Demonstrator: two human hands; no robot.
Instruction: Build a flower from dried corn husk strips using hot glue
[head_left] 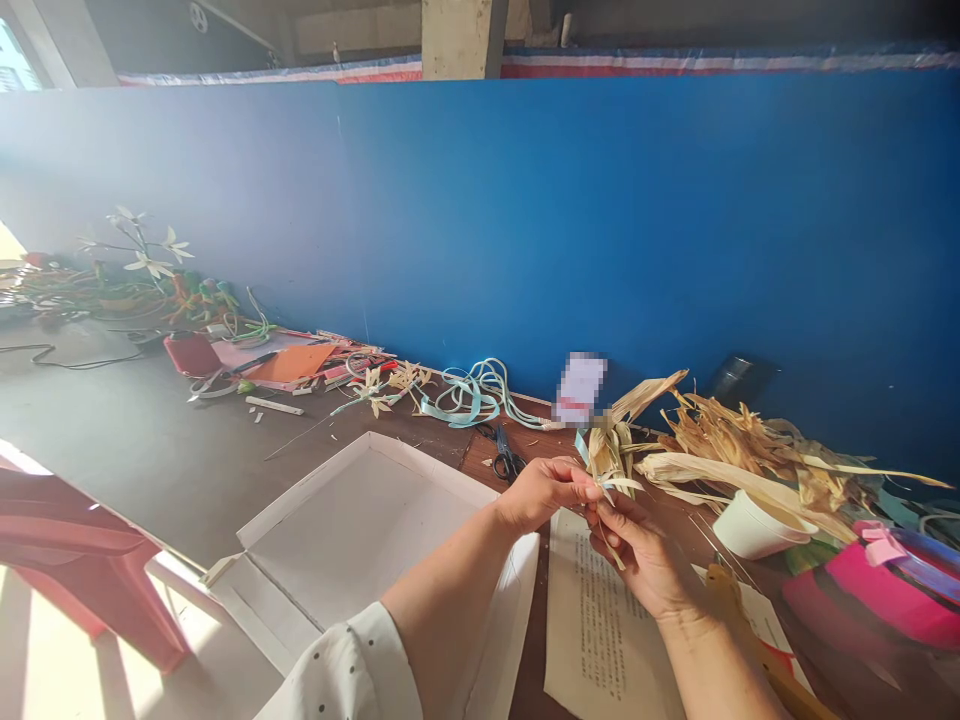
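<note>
My left hand [553, 490] and my right hand [637, 550] meet over the printed sheet [581, 630], fingertips pressed together. Between them is a small flower of pale corn husk strips [621, 484]; one strip juts out to the right and another hangs below the right fingers. My left thumb and forefinger pinch it from the left, and my right fingers close on its lower part. Just behind lie dried corn husks [611, 450]. Black-handled scissors [508, 458] rest left of the hands. Fingers hide most of the flower's base.
An open white box lid [345, 530] lies left of my arms. Along the blue partition [637, 220] are a light blue cord [487, 385], finished husk flowers [379, 390] and a husk pile [720, 440]. A paper cup [757, 525] and a pink bag [862, 595] stand at right.
</note>
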